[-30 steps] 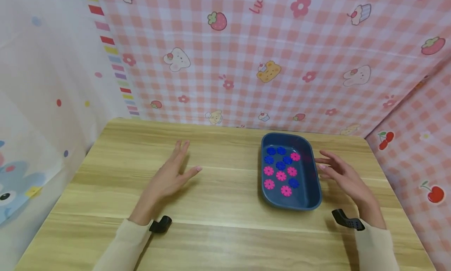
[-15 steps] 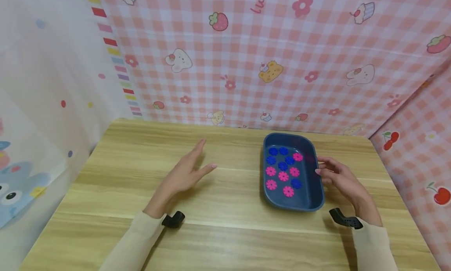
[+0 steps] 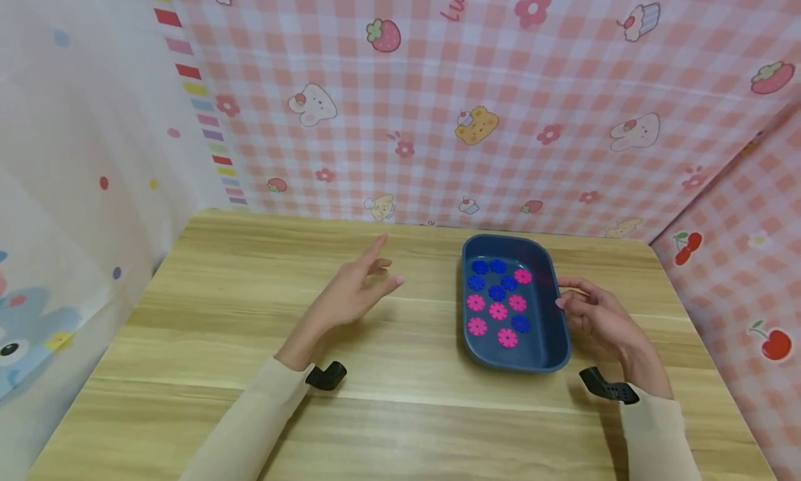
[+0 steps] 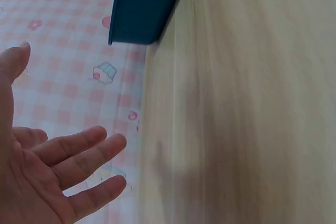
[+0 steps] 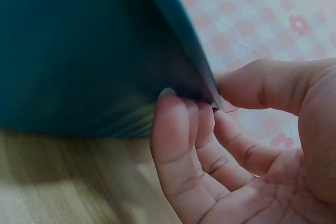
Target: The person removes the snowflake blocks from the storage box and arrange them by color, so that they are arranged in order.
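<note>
A dark blue rectangular tray [image 3: 559, 342] with raised walls stands on the table right of centre. Several blue flower-shaped discs [image 3: 497, 292] and several pink flower-shaped discs [image 3: 498, 311] lie spread on its bottom. My right hand [image 3: 603, 320] grips the tray's right wall; in the right wrist view the thumb is at the rim [image 5: 199, 59] and the fingers touch the outer side. My left hand [image 3: 350, 291] hovers over the table to the left of the tray, apart from it, fingers extended and loosely spread. In the left wrist view its palm [image 4: 37, 182] holds nothing.
The wooden table [image 3: 400, 425] reaches a pink checked cloth [image 3: 400, 106] at the back. A white cloth [image 3: 94, 119] hangs on the left and another checked cloth [image 3: 751, 258] on the right. Each wrist wears a small black device [image 3: 327, 376].
My left hand has moved right, towards the tray. My right hand has come in from beside the tray and taken hold of its right wall. The discs lie as before.
</note>
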`<state>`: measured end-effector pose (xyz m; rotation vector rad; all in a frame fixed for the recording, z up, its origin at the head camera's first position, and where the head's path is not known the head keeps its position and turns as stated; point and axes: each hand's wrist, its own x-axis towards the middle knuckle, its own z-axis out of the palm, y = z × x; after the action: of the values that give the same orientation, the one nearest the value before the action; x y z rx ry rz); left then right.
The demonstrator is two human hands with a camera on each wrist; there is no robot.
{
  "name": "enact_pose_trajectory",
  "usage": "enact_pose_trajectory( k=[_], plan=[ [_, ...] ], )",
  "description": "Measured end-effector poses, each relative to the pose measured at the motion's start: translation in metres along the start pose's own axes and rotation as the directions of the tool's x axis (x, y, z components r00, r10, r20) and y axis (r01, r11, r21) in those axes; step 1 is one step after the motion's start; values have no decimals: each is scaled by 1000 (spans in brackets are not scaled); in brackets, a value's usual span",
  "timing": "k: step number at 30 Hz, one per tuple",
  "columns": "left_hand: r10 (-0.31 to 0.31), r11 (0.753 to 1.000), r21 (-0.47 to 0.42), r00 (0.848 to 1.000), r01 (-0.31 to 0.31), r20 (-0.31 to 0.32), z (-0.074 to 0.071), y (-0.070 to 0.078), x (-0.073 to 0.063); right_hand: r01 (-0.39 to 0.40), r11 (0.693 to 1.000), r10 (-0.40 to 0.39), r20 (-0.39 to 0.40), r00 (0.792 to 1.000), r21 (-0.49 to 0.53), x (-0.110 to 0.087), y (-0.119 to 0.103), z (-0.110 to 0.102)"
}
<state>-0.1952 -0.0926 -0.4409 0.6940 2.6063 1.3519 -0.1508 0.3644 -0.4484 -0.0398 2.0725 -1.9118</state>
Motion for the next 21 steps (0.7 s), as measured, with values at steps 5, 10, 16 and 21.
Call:
enact_pose_trajectory(
  k=[5,10,16,21],
  plan=[
    [24,1000,-7,1000,-24,15,7,10,13,-30,999,30,2,1000,26,-1,-2,1],
    [37,999,-5,999,-37,32,14,20,23,-42,999,42,2,999,31,-1,-5,2],
    [56,998,-6,996,-56,64,22,32,35,-38,999,38,-1,999,32,-1,-5,2],
    [89,996,0,993,-89,80,29,43,46,-50,999,51,-8,999,17,-1,-5,2]
  ],
)
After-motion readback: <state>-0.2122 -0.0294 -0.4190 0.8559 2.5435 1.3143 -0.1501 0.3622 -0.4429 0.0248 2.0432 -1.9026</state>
